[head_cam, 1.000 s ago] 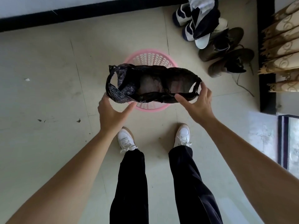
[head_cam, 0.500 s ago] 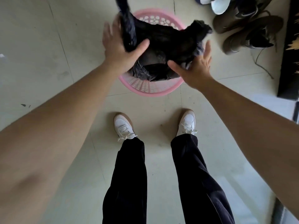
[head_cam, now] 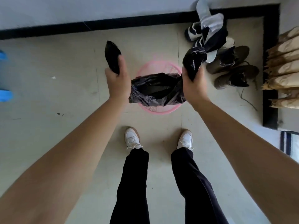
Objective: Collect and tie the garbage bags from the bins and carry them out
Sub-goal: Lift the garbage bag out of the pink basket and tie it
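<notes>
Between the two hands, above the pink mesh bin (head_cam: 159, 111): black garbage bag (head_cam: 155, 91), its body hiding most of the bin's opening. Cannot tell whether the bag's underside clears the rim.

Left hand (head_cam: 119, 80): fingers curled round the bag's left ear (head_cam: 111, 54); the ear's end stands up past the thumb.
Right hand (head_cam: 193, 83): fingers closed round the right ear (head_cam: 194, 60); that end is bunched and twisted above the hand.
The two ears are well apart, not knotted. The bag's mouth is stretched narrow between the hands.

Below the hands, toward the person: two white sneakers (head_cam: 131, 139) on the tile floor (head_cam: 64, 94), black trousers (head_cam: 134, 183) above them. The bin stands on the floor near the sneakers' toes.

Beyond the right hand: a pile of shoes (head_cam: 233, 73), brown and dark, laces loose, with a grey-black cloth (head_cam: 210, 28) draped over the far ones. Right of the pile: stacked brown bundles (head_cam: 284, 70), kind unclear.

Far left of the left hand: blue object (head_cam: 4, 94), cut by the frame edge. Black skirting (head_cam: 97, 26) runs along the wall beyond both hands.
</notes>
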Demonstrator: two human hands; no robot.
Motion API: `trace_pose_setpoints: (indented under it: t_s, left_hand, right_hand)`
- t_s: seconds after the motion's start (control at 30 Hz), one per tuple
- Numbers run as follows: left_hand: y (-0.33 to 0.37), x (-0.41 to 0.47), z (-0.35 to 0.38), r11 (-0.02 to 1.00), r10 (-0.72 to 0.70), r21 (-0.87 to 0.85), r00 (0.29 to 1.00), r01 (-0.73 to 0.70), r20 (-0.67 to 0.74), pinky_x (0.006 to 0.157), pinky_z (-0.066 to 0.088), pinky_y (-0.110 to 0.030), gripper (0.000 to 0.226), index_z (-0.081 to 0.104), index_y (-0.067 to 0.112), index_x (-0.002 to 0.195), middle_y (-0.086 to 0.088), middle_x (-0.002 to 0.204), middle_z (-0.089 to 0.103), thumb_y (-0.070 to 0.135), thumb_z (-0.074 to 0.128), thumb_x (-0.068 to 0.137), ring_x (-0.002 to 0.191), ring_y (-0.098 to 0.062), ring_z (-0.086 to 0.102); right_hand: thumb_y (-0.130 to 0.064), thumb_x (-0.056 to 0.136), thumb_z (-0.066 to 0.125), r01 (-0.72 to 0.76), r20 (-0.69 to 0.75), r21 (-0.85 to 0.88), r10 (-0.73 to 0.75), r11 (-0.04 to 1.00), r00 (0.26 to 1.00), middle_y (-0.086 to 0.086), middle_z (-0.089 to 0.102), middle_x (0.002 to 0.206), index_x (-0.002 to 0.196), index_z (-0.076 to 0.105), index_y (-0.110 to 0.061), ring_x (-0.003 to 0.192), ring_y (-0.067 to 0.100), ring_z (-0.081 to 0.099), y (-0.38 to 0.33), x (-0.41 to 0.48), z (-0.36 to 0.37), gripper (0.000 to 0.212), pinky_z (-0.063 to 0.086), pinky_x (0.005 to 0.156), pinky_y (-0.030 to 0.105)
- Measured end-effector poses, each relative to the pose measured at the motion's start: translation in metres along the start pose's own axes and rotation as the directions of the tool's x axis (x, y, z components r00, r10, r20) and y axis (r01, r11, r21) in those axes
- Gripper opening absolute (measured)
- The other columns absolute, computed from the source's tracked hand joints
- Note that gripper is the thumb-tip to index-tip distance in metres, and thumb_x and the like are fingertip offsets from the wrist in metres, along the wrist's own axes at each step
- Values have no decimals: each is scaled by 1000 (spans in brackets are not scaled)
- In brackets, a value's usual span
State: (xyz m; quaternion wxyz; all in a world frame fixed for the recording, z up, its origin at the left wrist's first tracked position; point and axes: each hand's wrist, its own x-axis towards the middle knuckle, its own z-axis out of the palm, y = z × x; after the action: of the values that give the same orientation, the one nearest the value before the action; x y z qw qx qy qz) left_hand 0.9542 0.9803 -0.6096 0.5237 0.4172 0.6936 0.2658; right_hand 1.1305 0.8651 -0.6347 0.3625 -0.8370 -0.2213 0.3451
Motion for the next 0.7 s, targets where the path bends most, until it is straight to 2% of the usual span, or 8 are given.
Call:
trace_pose_setpoints:
  t_s: [0.1, 0.17, 0.27, 0.33, 0.43, 0.5, 0.57, 0.7]
  left_hand:
    - [52, -26, -45, 999, 3, 35, 1000, -3, -5, 72, 43, -35, 32, 45, 16, 103, 1, 84, 48, 41, 59, 91, 73, -14, 50]
    - [83, -44, -77, 997, 62, 45, 997, -60, -40, 71, 40, -33, 14, 48, 14, 101, 3, 76, 46, 28, 51, 100, 66, -10, 48]
    - [124, -75, -129, 992, 123, 29, 983, -120, -135, 91, 50, -36, 28, 61, 20, 90, 4, 79, 62, 29, 39, 105, 82, -15, 63]
    - [143, -93, -163, 984, 176, 56, 968, -169, -179, 103, 48, -42, 33, 56, 28, 83, 2, 88, 74, 38, 34, 105, 99, -23, 67]
    - [164, -115, -213, 980, 198, 24, 952, -197, -235, 95, 53, -43, 35, 43, 22, 82, -6, 74, 74, 44, 28, 106, 87, -24, 72]
    - [176, -121, -248, 973, 221, -8, 940, -230, -259, 84, 57, -43, 38, 41, 17, 84, -3, 57, 58, 44, 26, 106, 64, -21, 71]
    - [185, -115, -283, 973, 215, -17, 935, -229, -283, 78, 58, -42, 35, 42, 14, 96, 0, 59, 45, 46, 31, 105, 51, -13, 61]
    - [191, -86, -352, 977, 210, 11, 951, -213, -227, 84, 53, -40, 17, 41, 15, 105, -7, 88, 48, 32, 40, 104, 71, -13, 59]
  right_hand:
    - [-49, 96, 42, 100, 67, -83, -94, 992, 993, 13, 64, 102, 104, 60, -9, 96, 30, 62, -61, -18, -23, 44, 51, 86, 45]
    - [-42, 95, 42, 204, 75, -92, -198, 975, 977, 16, 60, 104, 103, 58, -7, 98, 35, 59, -103, -34, -35, 40, 48, 89, 49]
    - [-44, 95, 39, 301, 139, -78, -289, 950, 947, 11, 61, 101, 101, 55, -13, 97, 33, 57, -156, -63, -40, 35, 46, 89, 48]
    - [-48, 92, 37, 309, 186, -51, -295, 950, 937, 8, 64, 94, 95, 56, -14, 91, 31, 59, -187, -83, -36, 39, 48, 87, 47]
    - [-44, 92, 39, 319, 242, -8, -308, 948, 920, 10, 64, 77, 86, 56, -8, 76, 34, 59, -231, -115, -21, 40, 49, 80, 45]
    - [-45, 92, 39, 334, 297, -8, -317, 942, 901, 12, 65, 75, 85, 57, -6, 74, 36, 59, -260, -139, -7, 44, 48, 77, 43]
    - [-47, 93, 38, 356, 339, -29, -326, 934, 883, 12, 66, 78, 86, 58, -7, 74, 34, 61, -285, -160, 10, 45, 49, 71, 42]
    - [-50, 98, 39, 339, 360, -56, -297, 939, 884, 5, 56, 67, 78, 52, -12, 61, 25, 53, -326, -199, 55, 45, 38, 56, 34]
